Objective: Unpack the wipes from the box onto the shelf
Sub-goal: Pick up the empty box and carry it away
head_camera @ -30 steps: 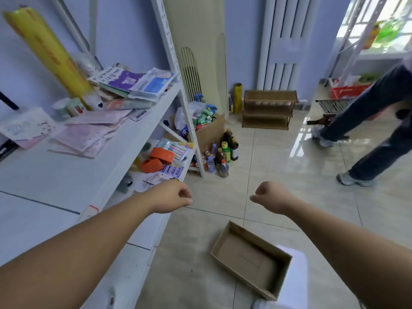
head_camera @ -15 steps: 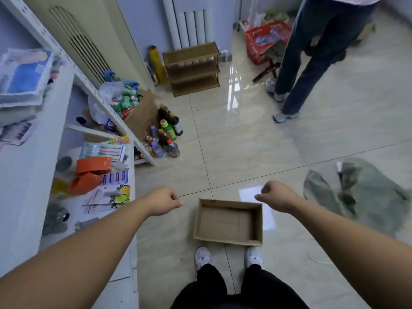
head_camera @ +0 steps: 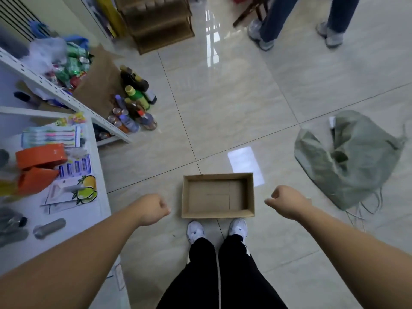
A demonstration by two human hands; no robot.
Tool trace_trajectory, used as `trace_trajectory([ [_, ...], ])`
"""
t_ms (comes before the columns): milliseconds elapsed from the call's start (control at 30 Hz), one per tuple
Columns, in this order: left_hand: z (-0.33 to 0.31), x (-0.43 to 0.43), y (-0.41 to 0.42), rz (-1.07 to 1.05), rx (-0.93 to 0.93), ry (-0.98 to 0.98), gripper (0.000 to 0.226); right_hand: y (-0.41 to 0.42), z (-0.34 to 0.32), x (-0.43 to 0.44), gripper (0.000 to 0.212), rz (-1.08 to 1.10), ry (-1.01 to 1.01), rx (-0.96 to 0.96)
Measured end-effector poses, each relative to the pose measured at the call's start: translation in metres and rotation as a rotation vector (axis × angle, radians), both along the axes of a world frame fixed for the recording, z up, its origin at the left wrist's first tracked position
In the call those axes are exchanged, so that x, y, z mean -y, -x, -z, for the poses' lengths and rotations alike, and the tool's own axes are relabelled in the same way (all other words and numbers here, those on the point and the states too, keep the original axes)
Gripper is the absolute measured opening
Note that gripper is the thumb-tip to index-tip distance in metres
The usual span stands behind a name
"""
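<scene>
Both bare forearms reach forward and down from the lower corners of the view, elbows nearly straight, converging a little toward the middle. The left hand (head_camera: 153, 208) is curled into a fist, knuckles forward and thumb tucked against the fingers, holding nothing. It hangs in the air just left of the box (head_camera: 214, 195), level with the box's near left corner and apart from it. The right hand (head_camera: 287, 201) is also a closed fist with nothing in it, its wrist bent slightly inward so the knuckles point toward the box. It hangs just right of the box's right wall without touching it.

The box is an open cardboard tray lying flat on the tiled floor (head_camera: 234, 97), long side across the view, its bare brown bottom showing. Its near wall sits just ahead of the toes of the person's white shoes (head_camera: 195, 230), above which black trousers (head_camera: 225, 275) fill the bottom edge.

The white shelf (head_camera: 78, 219) runs along the left edge, its front edge just beside the left forearm. On it lie orange packages (head_camera: 40, 155), a toothbrush pack (head_camera: 51, 136) and a grey tube (head_camera: 49, 228). Bottles (head_camera: 133, 103) stand on the floor by the shelf's far post. A crumpled grey-green sack (head_camera: 347, 159) lies on the floor well to the right of the box. Another person's legs (head_camera: 296, 14) stand at the far edge.
</scene>
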State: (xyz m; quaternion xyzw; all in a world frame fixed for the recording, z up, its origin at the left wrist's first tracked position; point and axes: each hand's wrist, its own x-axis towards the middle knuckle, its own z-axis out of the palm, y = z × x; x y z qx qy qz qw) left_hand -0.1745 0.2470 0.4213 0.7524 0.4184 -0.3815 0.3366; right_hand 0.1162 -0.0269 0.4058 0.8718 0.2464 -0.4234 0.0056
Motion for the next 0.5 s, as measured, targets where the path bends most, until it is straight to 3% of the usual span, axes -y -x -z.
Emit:
trace_trajectory([
  [167, 0.100, 0.012, 0.005, -0.075, -0.047, 0.053, 0.035, -0.004, 0.100, 0.007, 0.044, 0.060, 0.072, -0.051],
  [267, 0.163, 0.024, 0.008, -0.091, -0.070, 0.080, 0.030, -0.002, 0.159, 0.009, 0.029, 0.084, 0.135, -0.087],
  [367, 0.223, 0.029, 0.011, -0.167, -0.062, 0.093, 0.029, -0.001, 0.220, 0.011, 0.055, 0.093, 0.157, -0.098],
  [500, 0.294, 0.032, 0.011, -0.231, -0.118, 0.082, 0.039, 0.002, 0.293, 0.016, 0.062, 0.110, 0.184, -0.115],
])
